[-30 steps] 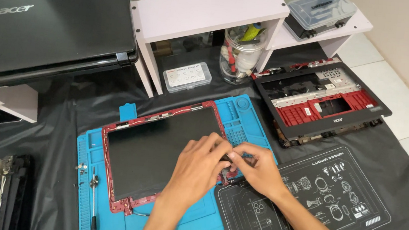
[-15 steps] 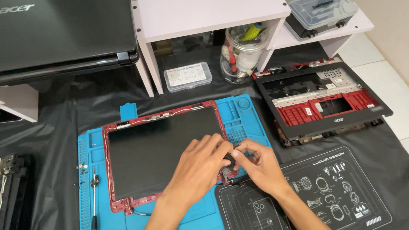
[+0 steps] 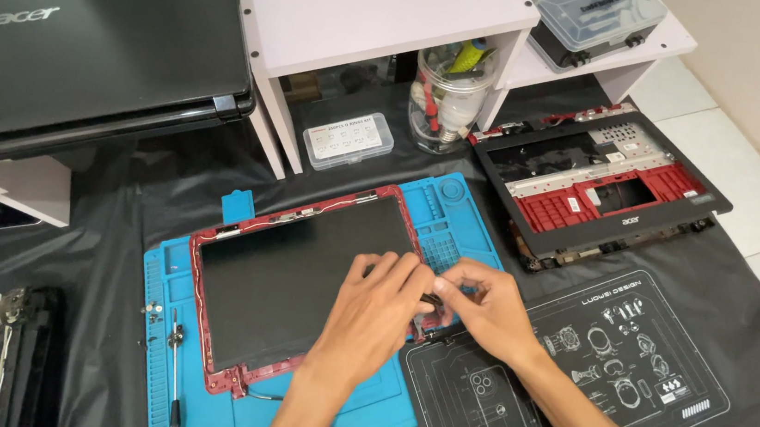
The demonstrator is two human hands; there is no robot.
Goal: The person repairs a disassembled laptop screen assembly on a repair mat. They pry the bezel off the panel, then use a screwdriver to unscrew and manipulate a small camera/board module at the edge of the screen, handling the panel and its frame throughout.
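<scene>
A laptop screen panel (image 3: 291,270) in a red lid frame (image 3: 305,215) lies on a blue work mat (image 3: 380,408). My left hand (image 3: 374,320) rests on the panel's right side, fingers curled at the frame's right edge. My right hand (image 3: 487,307) meets it there, fingertips pinched on a small dark part (image 3: 430,298) at the frame's lower right corner. What that part is cannot be made out.
A red and black laptop base (image 3: 601,184) lies at the right on a black cloth. A black printed mat (image 3: 587,373) sits under my right forearm. A closed black laptop (image 3: 81,36), white shelf (image 3: 390,10), clear screw box (image 3: 348,140) and tool jar (image 3: 447,99) stand behind. A screwdriver (image 3: 174,370) lies at the mat's left.
Both hands stay at the frame's lower right corner; the fingers have shifted slightly around the small part.
</scene>
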